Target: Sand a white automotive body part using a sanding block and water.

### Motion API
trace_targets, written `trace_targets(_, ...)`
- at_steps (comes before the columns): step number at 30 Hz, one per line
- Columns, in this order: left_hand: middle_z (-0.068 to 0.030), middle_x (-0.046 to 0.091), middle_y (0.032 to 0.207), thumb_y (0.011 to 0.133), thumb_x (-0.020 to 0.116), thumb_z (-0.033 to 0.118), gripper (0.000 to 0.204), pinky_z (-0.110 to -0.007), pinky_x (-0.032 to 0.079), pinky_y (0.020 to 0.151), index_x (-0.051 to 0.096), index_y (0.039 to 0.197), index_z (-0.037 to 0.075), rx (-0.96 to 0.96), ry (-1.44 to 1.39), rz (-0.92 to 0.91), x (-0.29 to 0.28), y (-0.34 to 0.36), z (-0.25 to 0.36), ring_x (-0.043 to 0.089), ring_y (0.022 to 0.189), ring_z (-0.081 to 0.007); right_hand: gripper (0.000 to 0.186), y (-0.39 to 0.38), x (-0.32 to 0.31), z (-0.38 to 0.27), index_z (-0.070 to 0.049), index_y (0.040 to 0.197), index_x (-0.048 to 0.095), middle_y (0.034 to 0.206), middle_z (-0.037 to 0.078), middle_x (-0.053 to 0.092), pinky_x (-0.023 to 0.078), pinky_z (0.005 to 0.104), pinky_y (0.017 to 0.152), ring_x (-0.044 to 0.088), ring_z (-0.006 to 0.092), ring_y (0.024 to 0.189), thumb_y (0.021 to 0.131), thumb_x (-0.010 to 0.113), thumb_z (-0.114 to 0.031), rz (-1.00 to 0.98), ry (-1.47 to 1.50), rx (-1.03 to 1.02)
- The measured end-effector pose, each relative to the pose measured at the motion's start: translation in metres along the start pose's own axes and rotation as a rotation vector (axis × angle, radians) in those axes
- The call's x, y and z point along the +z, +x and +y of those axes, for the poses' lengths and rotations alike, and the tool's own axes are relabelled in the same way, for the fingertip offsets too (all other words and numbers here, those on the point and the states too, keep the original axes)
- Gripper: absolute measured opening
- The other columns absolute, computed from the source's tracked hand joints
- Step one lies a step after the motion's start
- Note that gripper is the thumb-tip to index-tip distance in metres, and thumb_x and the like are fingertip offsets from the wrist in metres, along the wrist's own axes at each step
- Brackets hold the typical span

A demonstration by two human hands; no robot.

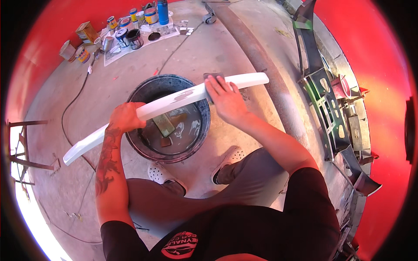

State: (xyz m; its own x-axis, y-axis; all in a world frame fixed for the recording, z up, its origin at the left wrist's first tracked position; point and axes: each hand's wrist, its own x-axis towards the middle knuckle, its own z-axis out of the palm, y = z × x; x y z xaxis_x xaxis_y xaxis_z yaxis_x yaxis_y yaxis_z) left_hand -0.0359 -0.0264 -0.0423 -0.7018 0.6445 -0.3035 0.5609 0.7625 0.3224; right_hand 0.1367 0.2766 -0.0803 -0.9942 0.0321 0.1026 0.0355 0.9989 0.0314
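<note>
A long, slightly curved white spoiler [174, 101] lies slantwise across a round dark bucket [148, 82]. My left hand [126, 116] is closed around its left half, near the bucket's left rim. On its right half, my right hand [227, 99] presses a piece of dark grey sandpaper [213, 75] against the surface, fingers laid over it. A bare grey patch [184, 95] shows in the white between my hands. Murky water [187, 140] stands in the bucket, with a pale rectangular block [163, 125] and a small brown piece [165, 142] in it.
Paint cans [135, 39] and a blue bottle [163, 12] stand on paper at the back left. A cable [65, 108] crosses the floor. Bumper parts [324, 93] lean along the right, beyond a rusty strip [261, 56]. A metal stand [26, 161] is at the left.
</note>
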Motion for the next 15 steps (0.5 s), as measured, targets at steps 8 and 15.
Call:
trace_targets(8, -0.0145, 0.075, 0.097, 0.062, 0.075, 0.025, 0.051, -0.043, 0.056, 0.088, 0.074, 0.112, 0.016, -0.019, -0.076, -0.069, -0.005, 0.005, 0.003, 0.071, 0.094, -0.0341, 0.058, -0.008, 0.006, 0.063, -0.01, 0.154, 0.035, 0.163, 0.007, 0.033, 0.031, 0.0578, 0.115, 0.034, 0.0283, 0.148, 0.097, 0.046, -0.012, -0.057, 0.028, 0.314)
trace_targets(15, -0.0145, 0.075, 0.101, 0.061, 0.076, 0.028, 0.054, -0.042, 0.056, 0.09, 0.075, 0.114, 0.016, -0.062, -0.095, -0.141, -0.006, 0.007, -0.003, 0.071, 0.096, -0.0333, 0.054, 0.004, 0.007, -0.039, -0.008, 0.152, 0.038, 0.162, 0.011, 0.033, 0.032, 0.0582, 0.115, 0.035, 0.03, 0.148, 0.099, 0.043, -0.018, 0.047, 0.054, 0.042)
